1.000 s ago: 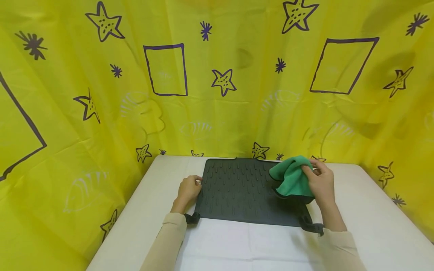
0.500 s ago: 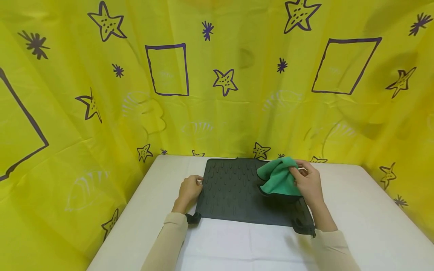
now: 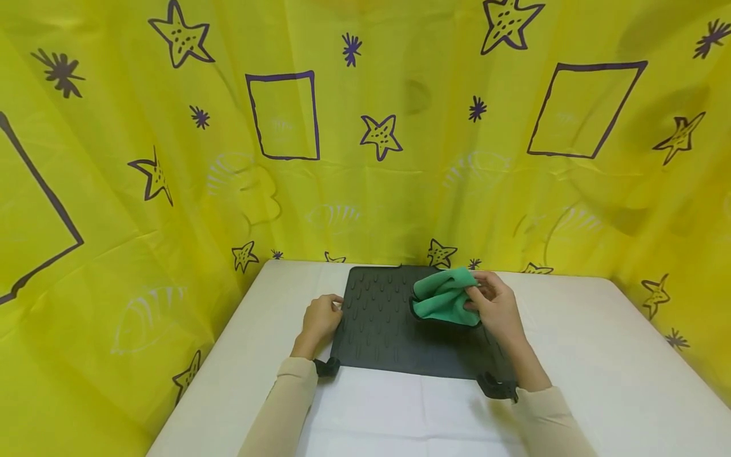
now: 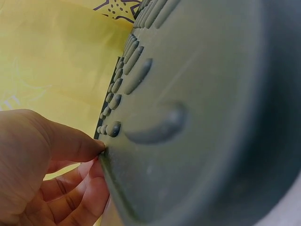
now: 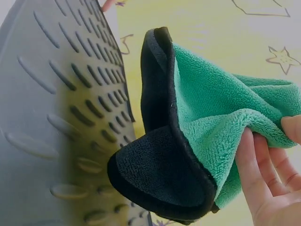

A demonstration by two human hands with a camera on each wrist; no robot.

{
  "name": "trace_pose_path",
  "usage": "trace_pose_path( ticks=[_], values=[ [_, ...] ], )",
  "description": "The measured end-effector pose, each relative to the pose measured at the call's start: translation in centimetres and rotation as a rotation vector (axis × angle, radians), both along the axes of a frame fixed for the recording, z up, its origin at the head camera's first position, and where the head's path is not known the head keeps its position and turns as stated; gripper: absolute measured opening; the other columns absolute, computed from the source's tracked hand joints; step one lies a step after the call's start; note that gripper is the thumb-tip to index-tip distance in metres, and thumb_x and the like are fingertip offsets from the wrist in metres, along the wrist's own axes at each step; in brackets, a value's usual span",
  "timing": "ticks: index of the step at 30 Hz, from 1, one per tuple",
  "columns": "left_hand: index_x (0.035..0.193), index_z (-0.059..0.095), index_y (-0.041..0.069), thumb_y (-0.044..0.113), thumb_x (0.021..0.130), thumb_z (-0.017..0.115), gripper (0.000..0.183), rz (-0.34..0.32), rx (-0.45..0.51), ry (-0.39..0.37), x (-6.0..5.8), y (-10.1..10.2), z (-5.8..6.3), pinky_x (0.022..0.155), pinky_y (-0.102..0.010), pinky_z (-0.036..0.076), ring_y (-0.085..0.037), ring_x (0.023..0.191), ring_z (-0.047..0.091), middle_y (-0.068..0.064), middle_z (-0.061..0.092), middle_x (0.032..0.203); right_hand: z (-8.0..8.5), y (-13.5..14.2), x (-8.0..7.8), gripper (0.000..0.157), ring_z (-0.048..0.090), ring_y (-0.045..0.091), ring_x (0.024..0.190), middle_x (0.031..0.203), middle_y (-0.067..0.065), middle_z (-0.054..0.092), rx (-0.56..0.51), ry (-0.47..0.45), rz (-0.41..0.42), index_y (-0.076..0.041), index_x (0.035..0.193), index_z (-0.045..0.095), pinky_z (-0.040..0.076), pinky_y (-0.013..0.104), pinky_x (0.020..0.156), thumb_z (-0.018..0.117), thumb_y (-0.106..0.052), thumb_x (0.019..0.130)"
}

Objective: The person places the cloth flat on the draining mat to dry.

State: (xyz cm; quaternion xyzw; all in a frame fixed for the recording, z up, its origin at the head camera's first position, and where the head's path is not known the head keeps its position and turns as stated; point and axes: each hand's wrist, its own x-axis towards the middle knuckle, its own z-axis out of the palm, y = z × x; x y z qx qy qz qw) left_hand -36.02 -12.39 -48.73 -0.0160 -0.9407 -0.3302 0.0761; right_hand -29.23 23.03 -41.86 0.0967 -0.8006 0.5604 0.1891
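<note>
Near the far edge of the desk (image 3: 599,343), the left hand (image 3: 320,318) touches the left side of a dark ridged mat (image 3: 374,327) while the right hand (image 3: 499,311) holds a green cloth (image 3: 445,298) above it.

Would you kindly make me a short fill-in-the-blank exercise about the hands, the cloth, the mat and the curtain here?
1. The right hand holds a cloth with one dark face and one ____ face.
2. In the head view, the left hand pinches the dark mat at its ____ edge.
3. The curtain printed with stars is ____.

Missing words: green; left; yellow.
</note>
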Motion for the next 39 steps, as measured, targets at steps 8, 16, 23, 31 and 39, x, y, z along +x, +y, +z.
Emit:
trace_pose_path(
  ticks=[8, 16, 23, 31, 39],
  values=[
    [0.11, 0.071, 0.011, 0.008, 0.083, 0.06, 0.029, 0.003, 0.008, -0.005, 0.0, -0.1, 0.0, 0.054, -0.026, 0.04, -0.014, 0.062, 0.055, 0.0, 0.066, 0.076, -1.8, -2.1, -0.5, 0.026, 0.066, 0.015, 0.075, 0.105, 0.017, 0.063, 0.098, -0.056, 0.023, -0.007, 0.121, 0.057, 0.056, 0.029, 0.065, 0.057, -0.018, 0.097],
    [0.11, 0.071, 0.01, 0.008, 0.083, 0.061, 0.029, -0.006, 0.012, 0.001, 0.2, -0.1, -0.3, 0.053, -0.026, 0.04, -0.013, 0.061, 0.055, 0.0, 0.066, 0.075, -3.9, -2.7, -1.0, 0.033, 0.061, 0.024, 0.098, 0.114, 0.014, 0.064, 0.326, -0.165, 0.039, -0.009, 0.124, 0.056, 0.051, 0.033, 0.076, 0.062, -0.021, 0.094],
    [0.112, 0.069, 0.01, 0.01, 0.085, 0.062, 0.027, -0.017, 0.029, -0.025, 0.2, 0.0, 0.0, 0.055, -0.027, 0.041, -0.015, 0.063, 0.056, -0.001, 0.065, 0.077, -3.8, -1.3, -1.0, 0.055, 0.056, 0.034, 0.118, 0.132, 0.015, 0.056, 0.383, -0.237, 0.172, -0.011, 0.138, 0.045, 0.05, 0.046, 0.091, 0.059, -0.04, 0.094],
    [0.114, 0.067, 0.01, 0.014, 0.086, 0.063, 0.028, -0.056, 0.042, 0.042, 0.3, 0.6, 1.3, 0.055, -0.028, 0.043, -0.015, 0.064, 0.056, -0.003, 0.064, 0.081, -2.1, 1.6, -0.5, 0.049, 0.054, 0.034, 0.119, 0.131, 0.014, 0.055, 0.338, -0.247, 0.272, -0.008, 0.132, 0.05, 0.047, 0.043, 0.092, 0.057, -0.039, 0.095],
    [0.09, 0.069, 0.014, 0.026, 0.09, 0.066, 0.012, -0.171, 0.015, 0.074, 1.3, 3.3, 2.2, 0.063, -0.027, 0.046, -0.013, 0.071, 0.056, 0.001, 0.066, 0.082, -2.3, 3.3, -0.2, 0.042, 0.057, 0.035, 0.112, 0.129, 0.022, 0.056, 0.445, -0.352, 0.217, 0.001, 0.129, 0.051, 0.048, 0.05, 0.091, 0.05, -0.03, 0.1]
  ],
)
